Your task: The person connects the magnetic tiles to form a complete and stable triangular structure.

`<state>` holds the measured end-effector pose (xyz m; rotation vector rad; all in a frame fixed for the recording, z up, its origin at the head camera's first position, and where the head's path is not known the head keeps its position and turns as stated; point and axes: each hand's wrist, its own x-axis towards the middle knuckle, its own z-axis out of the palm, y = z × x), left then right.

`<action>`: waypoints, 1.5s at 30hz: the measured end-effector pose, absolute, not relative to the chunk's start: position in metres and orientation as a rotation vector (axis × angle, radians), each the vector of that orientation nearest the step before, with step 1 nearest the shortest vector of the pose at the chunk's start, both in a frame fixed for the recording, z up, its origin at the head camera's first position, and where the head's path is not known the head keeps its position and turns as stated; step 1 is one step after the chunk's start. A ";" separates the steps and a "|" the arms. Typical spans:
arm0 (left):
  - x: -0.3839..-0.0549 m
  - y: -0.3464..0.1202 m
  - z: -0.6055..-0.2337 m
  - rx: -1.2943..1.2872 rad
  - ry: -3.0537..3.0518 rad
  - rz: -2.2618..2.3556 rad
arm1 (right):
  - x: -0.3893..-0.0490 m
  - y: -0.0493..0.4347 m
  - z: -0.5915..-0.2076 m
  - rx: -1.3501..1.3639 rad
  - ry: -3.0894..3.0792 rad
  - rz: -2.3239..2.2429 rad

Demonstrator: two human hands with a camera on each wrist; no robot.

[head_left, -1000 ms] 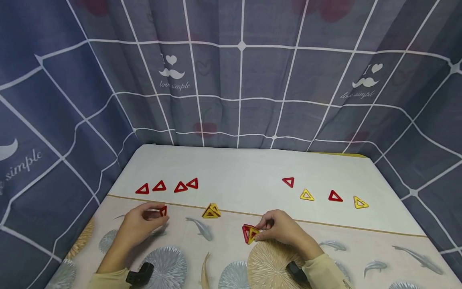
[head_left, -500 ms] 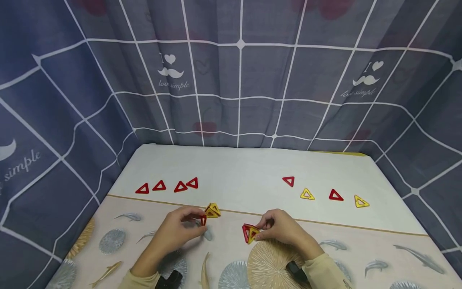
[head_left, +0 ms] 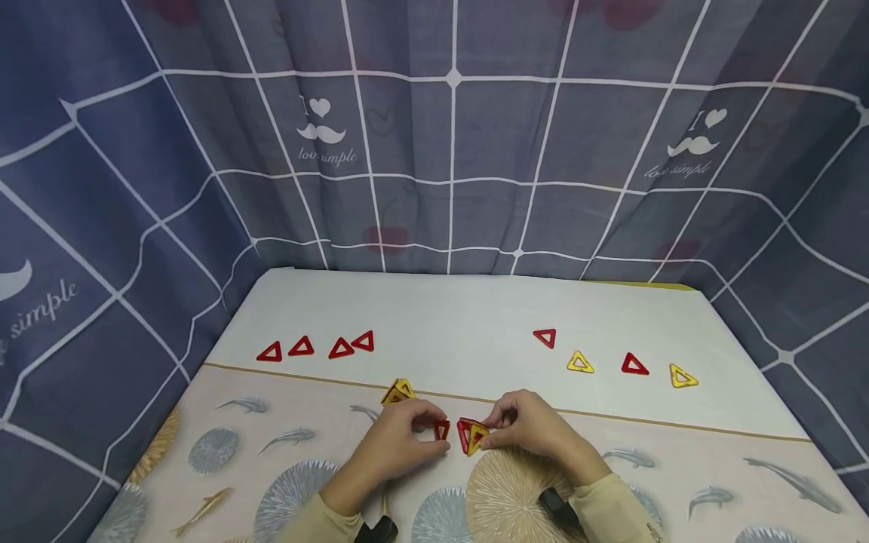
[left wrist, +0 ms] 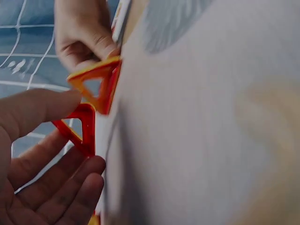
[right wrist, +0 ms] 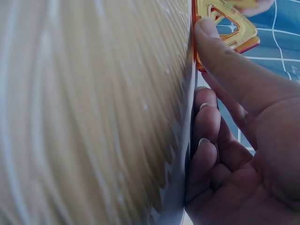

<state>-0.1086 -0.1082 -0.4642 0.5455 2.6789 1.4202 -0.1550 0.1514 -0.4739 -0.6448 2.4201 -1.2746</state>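
My left hand pinches a red triangular magnetic tile between thumb and fingers, holding it upright just left of a red and yellow tile piece. That piece is made of triangular tiles joined at their edges. My right hand grips its right side, the thumb pressed on a yellow tile in the right wrist view. In the left wrist view the single tile's upper corner comes right up to the joined piece. Behind the left hand stands a yellow tile pyramid, its lower part hidden by that hand.
Several red triangular tiles lie at the left of the white board. At its right lie red tiles and yellow tiles. A patterned cloth covers the front, and a grid-patterned curtain rises behind and at both sides.
My left hand has carried the red tile rightward, past the yellow pyramid, to beside the joined piece. The right hand has stayed in place with its grip.
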 end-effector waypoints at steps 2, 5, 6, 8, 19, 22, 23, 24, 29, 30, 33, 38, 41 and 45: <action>-0.111 -0.100 -0.466 0.548 2.698 1.398 | -0.155 0.152 -0.474 -0.646 2.417 -1.275; -0.113 -0.090 -0.466 0.561 2.728 1.357 | -0.155 0.152 -0.474 -0.651 2.415 -1.276; -0.114 -0.087 -0.466 0.568 2.739 1.342 | -0.155 0.152 -0.474 -0.652 2.415 -1.275; -0.114 -0.083 -0.466 0.586 2.753 1.316 | -0.155 0.151 -0.473 -0.653 2.422 -1.269; -0.115 -0.078 -0.465 0.622 2.762 1.254 | -0.158 0.149 -0.469 -0.626 2.404 -1.243; -0.115 -0.078 -0.463 0.654 2.777 1.203 | -0.159 0.148 -0.467 -0.641 2.411 -1.208; -0.115 -0.079 -0.463 0.661 2.777 1.187 | -0.159 0.147 -0.466 -0.650 2.413 -1.197; -0.115 -0.079 -0.462 0.670 2.777 1.172 | -0.159 0.147 -0.464 -0.657 2.416 -1.186; -0.117 -0.078 -0.463 0.687 2.764 1.166 | -0.157 0.142 -0.455 -0.686 2.435 -1.129; -0.117 -0.078 -0.463 0.690 2.765 1.173 | -0.157 0.141 -0.453 -0.692 2.445 -1.115; -0.118 -0.077 -0.466 0.705 2.764 1.199 | -0.156 0.140 -0.450 -0.714 2.484 -1.078; -0.118 -0.076 -0.466 0.680 2.749 1.202 | -0.155 0.138 -0.448 -0.721 2.520 -1.044; -0.118 -0.076 -0.467 0.655 2.741 1.191 | -0.155 0.138 -0.449 -0.710 2.513 -1.053; -0.118 -0.077 -0.467 0.656 2.737 1.170 | -0.155 0.138 -0.451 -0.695 2.502 -1.068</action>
